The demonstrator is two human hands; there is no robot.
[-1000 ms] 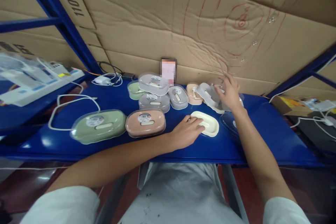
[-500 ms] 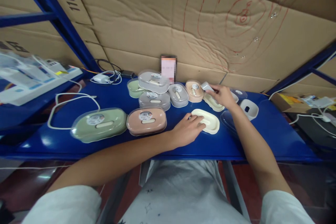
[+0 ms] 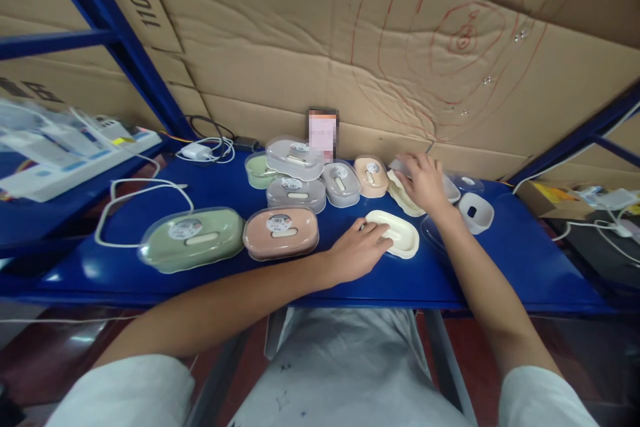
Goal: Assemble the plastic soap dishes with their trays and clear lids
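Observation:
My left hand (image 3: 357, 251) rests on the near edge of a cream oval tray (image 3: 399, 234) lying on the blue shelf (image 3: 210, 273). My right hand (image 3: 423, 181) lies palm down further back, over a second cream tray (image 3: 398, 193) and a grey part that it mostly hides. Whether it grips anything, I cannot tell. A white insert (image 3: 476, 211) and a clear lid (image 3: 434, 235) lie just right of my right wrist. To the left stand closed lidded boxes: a large green one (image 3: 191, 239), a pink one (image 3: 281, 232), and a small pink one (image 3: 371, 175).
More grey lidded boxes (image 3: 296, 193) are stacked behind, with a green box (image 3: 259, 170). A white cable (image 3: 143, 193) loops at left, a charger (image 3: 195, 151) behind it. Cardboard (image 3: 320, 33) backs the shelf. Packaged goods (image 3: 55, 147) lie at far left, more cables at far right.
My right hand came down from the grey parts at the back, drew them nearer, and now lies flat over the cream tray. The white insert came into sight. My left hand stayed put.

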